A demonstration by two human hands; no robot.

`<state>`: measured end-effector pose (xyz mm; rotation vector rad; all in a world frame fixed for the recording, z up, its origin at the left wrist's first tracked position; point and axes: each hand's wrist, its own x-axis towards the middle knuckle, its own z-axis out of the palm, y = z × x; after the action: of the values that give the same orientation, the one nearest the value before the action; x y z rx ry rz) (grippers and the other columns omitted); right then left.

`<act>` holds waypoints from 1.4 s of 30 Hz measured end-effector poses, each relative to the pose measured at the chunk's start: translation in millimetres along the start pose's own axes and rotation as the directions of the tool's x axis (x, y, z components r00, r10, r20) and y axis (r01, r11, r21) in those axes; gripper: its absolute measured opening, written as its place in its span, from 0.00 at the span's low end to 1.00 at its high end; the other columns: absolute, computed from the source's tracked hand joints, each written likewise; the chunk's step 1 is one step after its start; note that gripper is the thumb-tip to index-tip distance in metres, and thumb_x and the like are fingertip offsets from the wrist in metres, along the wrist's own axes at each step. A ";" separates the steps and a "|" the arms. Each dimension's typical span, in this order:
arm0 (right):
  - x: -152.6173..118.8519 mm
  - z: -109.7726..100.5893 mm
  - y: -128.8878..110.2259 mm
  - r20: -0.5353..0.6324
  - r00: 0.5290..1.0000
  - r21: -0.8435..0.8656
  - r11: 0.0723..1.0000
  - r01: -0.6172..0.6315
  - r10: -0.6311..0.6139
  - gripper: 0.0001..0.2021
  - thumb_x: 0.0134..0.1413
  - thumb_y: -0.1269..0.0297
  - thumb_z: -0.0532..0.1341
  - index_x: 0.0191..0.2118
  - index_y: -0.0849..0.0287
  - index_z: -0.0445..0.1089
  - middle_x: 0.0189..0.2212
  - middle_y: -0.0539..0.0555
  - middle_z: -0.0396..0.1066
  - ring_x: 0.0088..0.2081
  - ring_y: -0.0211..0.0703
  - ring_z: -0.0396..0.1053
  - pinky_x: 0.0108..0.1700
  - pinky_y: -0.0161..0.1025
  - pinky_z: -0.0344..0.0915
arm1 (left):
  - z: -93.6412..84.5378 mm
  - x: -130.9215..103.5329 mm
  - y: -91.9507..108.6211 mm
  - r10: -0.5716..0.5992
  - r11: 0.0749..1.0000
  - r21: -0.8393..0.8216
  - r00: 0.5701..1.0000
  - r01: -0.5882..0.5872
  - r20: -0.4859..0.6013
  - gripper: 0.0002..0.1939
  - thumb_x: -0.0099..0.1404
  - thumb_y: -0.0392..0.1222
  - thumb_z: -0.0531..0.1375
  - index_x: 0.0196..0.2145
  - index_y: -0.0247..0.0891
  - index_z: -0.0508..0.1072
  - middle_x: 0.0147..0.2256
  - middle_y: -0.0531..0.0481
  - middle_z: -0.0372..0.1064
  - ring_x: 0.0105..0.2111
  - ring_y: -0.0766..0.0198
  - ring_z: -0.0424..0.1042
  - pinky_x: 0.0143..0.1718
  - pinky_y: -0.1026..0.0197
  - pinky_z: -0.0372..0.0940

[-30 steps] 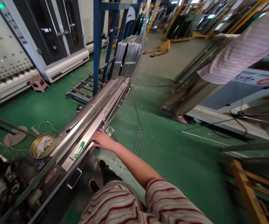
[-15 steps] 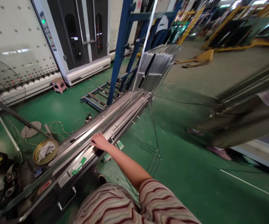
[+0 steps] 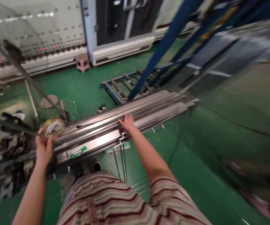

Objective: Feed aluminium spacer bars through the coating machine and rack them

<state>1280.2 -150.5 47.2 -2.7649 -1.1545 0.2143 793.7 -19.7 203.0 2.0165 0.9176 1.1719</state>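
Note:
My left hand (image 3: 44, 149) is raised over the left end of the long metal bench (image 3: 149, 120). Its thumb and fingers close round the end of a long thin grey bar (image 3: 13, 126), which runs out of view to the left. My right hand (image 3: 128, 122) rests on the bench's middle, thumb spread from the fingers, touching the long metal strips (image 3: 107, 124) that lie lengthwise there. Its fingertips are partly hidden. A flat metal plate with green tape (image 3: 78, 152) lies between the hands, on the near side.
A round gold tin (image 3: 62, 128) with a white cloth stands behind my left hand. Machine parts (image 3: 1, 153) crowd the left end. Beyond are a blue rack (image 3: 158, 53), a pink stool (image 3: 82, 62) and cables on the green floor. A blurred person's foot (image 3: 259, 203) shows at right.
The view has swung right to left and down. My left hand has come into full view with a thin bar in it. My right hand has moved farther along the bench, its thumb now spread.

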 end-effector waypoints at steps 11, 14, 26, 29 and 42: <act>34.5 24.5 20.8 0.091 0.996 -0.168 0.985 0.036 -0.021 0.35 0.65 0.46 0.47 0.58 0.79 0.63 0.54 0.78 0.64 0.58 0.65 0.62 0.57 0.50 0.58 | 30.6 0.6 -40.8 -0.116 0.993 -0.028 0.993 0.115 -0.028 0.28 0.72 0.45 0.53 0.66 0.41 0.51 0.34 0.47 0.69 0.38 0.58 0.74 0.50 0.49 0.67; 18.8 24.1 -5.6 0.129 0.990 -0.200 0.976 0.090 -0.065 0.30 0.66 0.47 0.46 0.56 0.69 0.69 0.49 0.71 0.69 0.51 0.61 0.69 0.49 0.48 0.63 | -1.0 -4.1 -52.5 -0.160 0.987 0.004 0.985 0.161 -0.067 0.27 0.72 0.44 0.52 0.65 0.41 0.50 0.34 0.47 0.69 0.37 0.59 0.74 0.49 0.51 0.67; -114.1 65.2 -214.3 0.052 0.953 -0.379 0.877 0.296 -0.299 0.27 0.67 0.47 0.47 0.45 0.64 0.74 0.38 0.64 0.71 0.40 0.54 0.71 0.38 0.42 0.57 | -218.9 -34.4 -151.9 -0.164 0.983 0.047 0.966 0.177 -0.201 0.26 0.72 0.42 0.51 0.65 0.39 0.52 0.31 0.52 0.64 0.34 0.63 0.72 0.46 0.55 0.66; -145.7 78.7 -273.5 0.028 0.948 -0.389 0.870 0.303 -0.318 0.27 0.67 0.47 0.47 0.44 0.65 0.74 0.37 0.63 0.71 0.39 0.53 0.71 0.37 0.41 0.54 | -278.6 -41.6 -180.4 -0.176 0.981 0.040 0.962 0.188 -0.207 0.25 0.72 0.43 0.51 0.64 0.38 0.53 0.31 0.51 0.64 0.35 0.63 0.72 0.47 0.55 0.66; -268.0 124.4 -502.2 0.002 0.939 -0.262 0.906 0.332 -0.343 0.27 0.66 0.48 0.47 0.44 0.67 0.72 0.38 0.67 0.71 0.42 0.55 0.69 0.44 0.44 0.56 | -512.4 -69.7 -284.4 -0.155 0.967 0.152 0.948 0.202 -0.278 0.23 0.72 0.47 0.50 0.60 0.35 0.54 0.31 0.52 0.64 0.36 0.62 0.74 0.47 0.56 0.67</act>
<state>722.1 16.8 37.0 -2.6954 -1.7339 -0.0412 236.8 170.3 157.4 1.8917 1.3541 1.3158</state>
